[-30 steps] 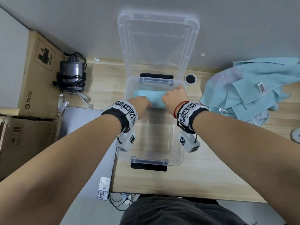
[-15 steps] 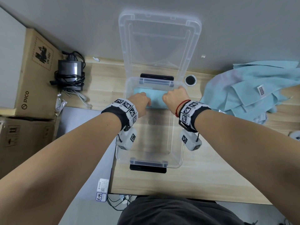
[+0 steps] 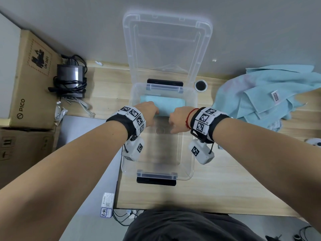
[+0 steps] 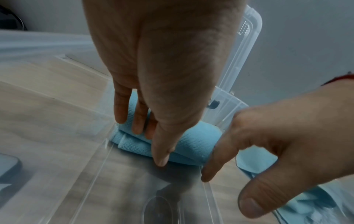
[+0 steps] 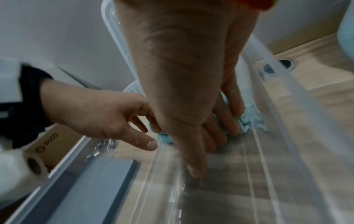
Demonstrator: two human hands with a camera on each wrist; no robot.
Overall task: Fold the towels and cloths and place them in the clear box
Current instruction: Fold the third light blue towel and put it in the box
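A clear box stands open on the wooden desk, its lid leaning back on the wall. A folded light blue cloth lies on the box floor at the far end. My left hand reaches into the box; in the left wrist view its straight fingers rest on the folded cloth, thumb at the near edge. My right hand is beside it, its fingers laid flat on the cloth and its thumb down toward the box floor. Neither hand grips the cloth.
A loose pile of light blue towels lies on the desk to the right of the box. A round cable hole sits behind the box. Cardboard boxes and a black adapter with cables are at the left.
Both hands have drawn back a little toward me, the right one most. More of the folded cloth now shows at the far end of the box.
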